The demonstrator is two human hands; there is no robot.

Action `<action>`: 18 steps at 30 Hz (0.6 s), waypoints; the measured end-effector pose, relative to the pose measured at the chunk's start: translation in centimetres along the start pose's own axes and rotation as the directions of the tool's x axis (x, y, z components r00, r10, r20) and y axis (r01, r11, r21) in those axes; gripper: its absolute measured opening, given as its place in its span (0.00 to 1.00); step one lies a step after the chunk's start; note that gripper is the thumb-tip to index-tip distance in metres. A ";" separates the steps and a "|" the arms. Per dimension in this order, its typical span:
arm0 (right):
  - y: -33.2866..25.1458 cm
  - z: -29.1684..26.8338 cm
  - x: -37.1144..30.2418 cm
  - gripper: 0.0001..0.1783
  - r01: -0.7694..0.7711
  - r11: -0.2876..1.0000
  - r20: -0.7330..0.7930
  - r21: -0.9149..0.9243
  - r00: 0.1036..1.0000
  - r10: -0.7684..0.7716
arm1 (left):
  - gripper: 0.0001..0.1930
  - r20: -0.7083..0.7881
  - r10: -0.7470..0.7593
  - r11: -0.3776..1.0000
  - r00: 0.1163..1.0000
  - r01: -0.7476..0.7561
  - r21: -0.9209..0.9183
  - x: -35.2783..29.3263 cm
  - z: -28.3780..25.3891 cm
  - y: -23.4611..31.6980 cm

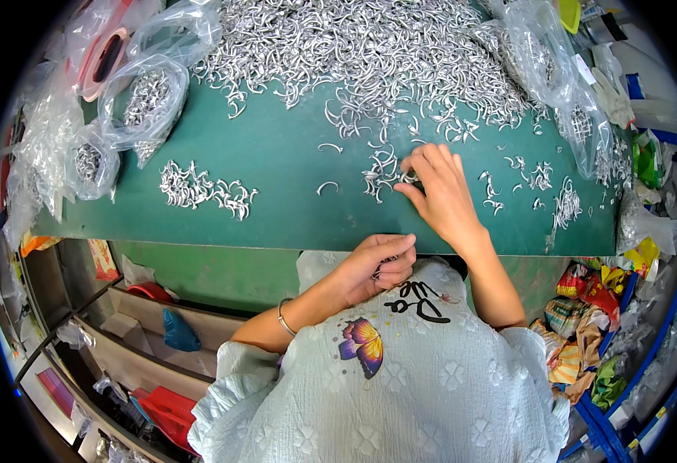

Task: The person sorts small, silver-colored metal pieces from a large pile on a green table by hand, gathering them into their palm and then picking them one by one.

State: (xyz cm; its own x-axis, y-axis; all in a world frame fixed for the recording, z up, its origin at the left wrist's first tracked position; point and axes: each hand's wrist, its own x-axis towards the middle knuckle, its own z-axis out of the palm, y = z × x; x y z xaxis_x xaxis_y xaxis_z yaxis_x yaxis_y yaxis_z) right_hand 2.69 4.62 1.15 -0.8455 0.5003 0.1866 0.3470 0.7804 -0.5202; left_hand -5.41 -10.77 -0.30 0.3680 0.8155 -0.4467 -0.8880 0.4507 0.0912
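My left hand is curled at the table's near edge, its fingers closed round some small curved silver metal pieces that show in the palm. Farther forward, my right hand reaches over the green table with thumb and fingers bent together at a small cluster of curved metal pieces. A bit of silver shows between its fingertips. A great heap of the same pieces spreads across the far side. One single curved piece lies left of the cluster.
A separate group of pieces lies on the table's left, with smaller scatterings at the right. Clear plastic bags of pieces stand at the far left, another bag at the far right. Red-handled scissors lie among the left bags.
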 end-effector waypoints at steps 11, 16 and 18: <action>-1.1 -3.4 -0.1 0.12 0.055 0.943 0.275 0.329 0.949 -0.151 | 0.16 -0.442 0.162 0.946 0.882 -0.265 -0.184 0.2 4.1 1.4; 0.3 -0.4 1.8 0.10 0.097 0.995 0.020 0.030 0.995 -0.098 | 0.14 -0.032 0.182 0.978 0.983 -0.185 -0.096 -0.1 -0.6 0.5; 0.7 -0.1 1.4 0.07 0.093 0.996 0.038 -0.017 0.995 -0.092 | 0.13 0.068 0.158 0.985 0.985 -0.152 -0.081 -0.2 -0.9 0.4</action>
State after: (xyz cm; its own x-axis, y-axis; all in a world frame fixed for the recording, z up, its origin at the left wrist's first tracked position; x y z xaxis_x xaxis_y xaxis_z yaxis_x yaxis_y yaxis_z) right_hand 1.79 5.90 1.14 -0.8887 0.4117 0.2016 0.2739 0.8295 -0.4868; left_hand -6.14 -11.07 -1.00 0.2412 0.8990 -0.3656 -0.9531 0.2904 0.0853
